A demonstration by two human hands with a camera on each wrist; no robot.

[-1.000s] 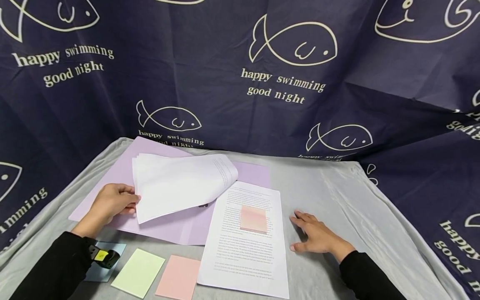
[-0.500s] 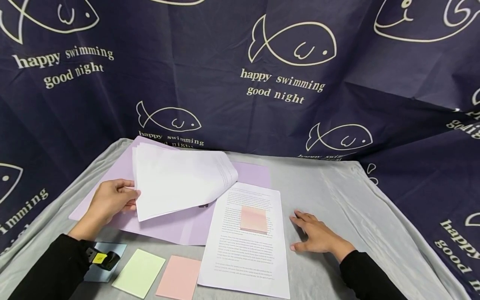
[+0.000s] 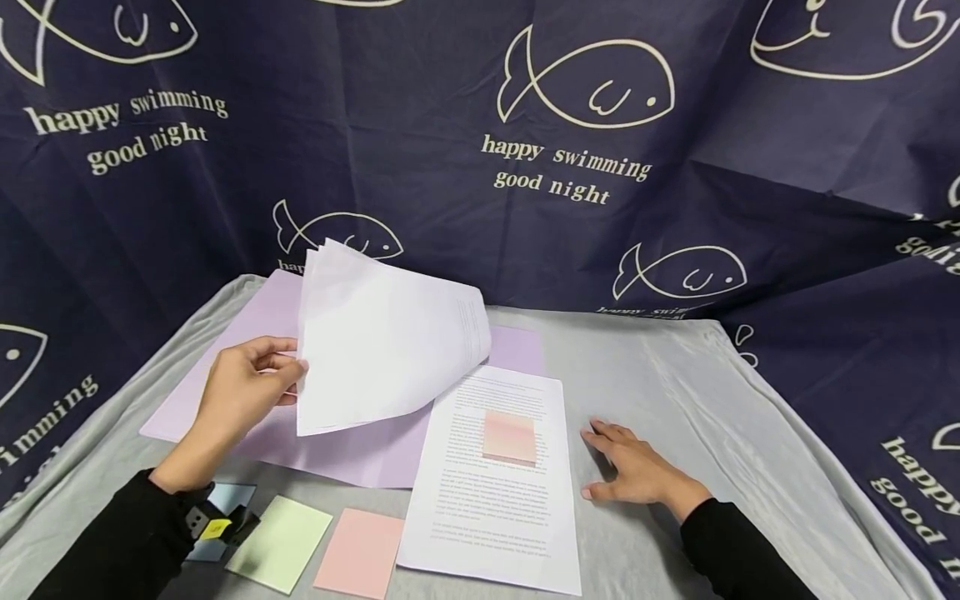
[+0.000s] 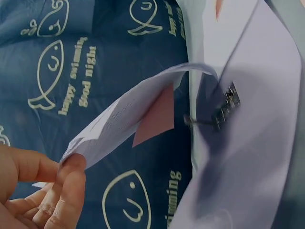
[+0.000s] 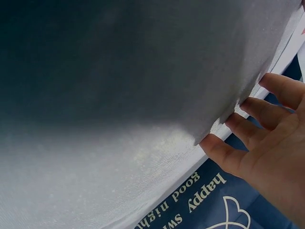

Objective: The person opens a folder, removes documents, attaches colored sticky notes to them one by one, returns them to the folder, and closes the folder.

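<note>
My left hand (image 3: 243, 387) pinches the left edge of several lifted white sheets (image 3: 386, 346) between thumb and fingers. They curve up over an open purple folder (image 3: 337, 454). In the left wrist view, a pink sticky note (image 4: 158, 115) shows on the underside of the lifted sheets, and a dark metal clip (image 4: 226, 106) shows by the folder's fold. My right hand (image 3: 633, 467) rests on the grey cloth with its fingers spread, just right of a printed page (image 3: 487, 517). On that page lies a small pink sticky pad (image 3: 510, 437).
Along the front lie blue (image 3: 232, 497), green (image 3: 281, 542) and pink (image 3: 358, 550) note pads, the blue one partly under the left wrist's camera. A navy fish-print curtain (image 3: 450, 167) hangs behind the cloth-covered table (image 3: 637, 358).
My left hand has moved up and to the right, raising the sheets higher so they now overlap the curtain. The right hand and the printed page stay in place.
</note>
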